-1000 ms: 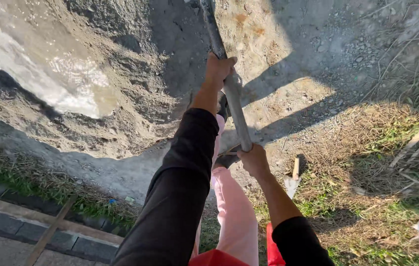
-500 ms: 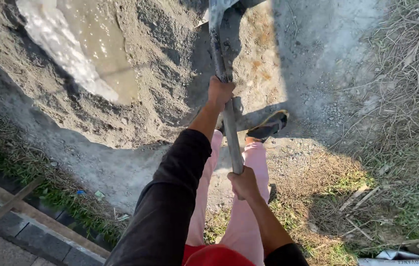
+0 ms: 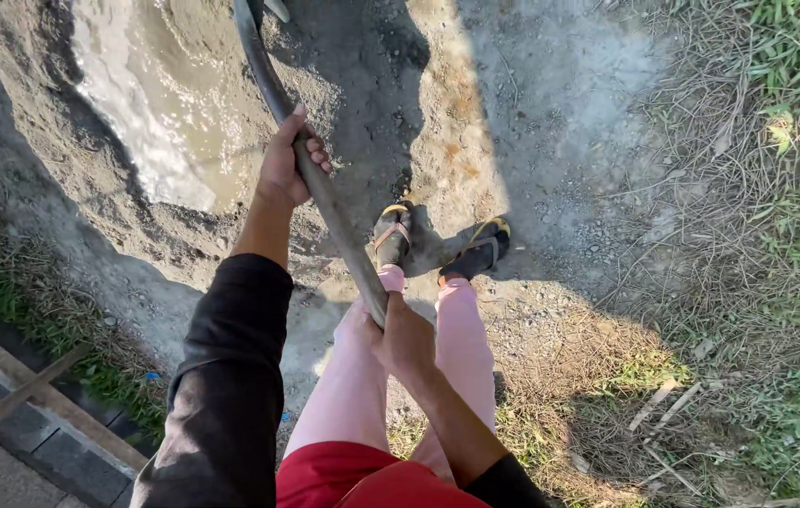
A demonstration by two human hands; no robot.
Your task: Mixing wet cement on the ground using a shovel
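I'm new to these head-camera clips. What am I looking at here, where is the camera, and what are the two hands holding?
There is one view, from a camera worn on the person's head and looking straight down, so you see their own arms, legs and feet. Both hands grip a long grey tool handle: the left hand further up the shaft, the right hand near its lower end. The tool's head is out of view at the top edge, so I cannot tell what kind it is. The person wears black sleeves, pink trousers and sandals. The ground is a heap of wet grey sand or mortar with a puddle of water in it. Dry grass lies to the right and a paved edge at bottom left.
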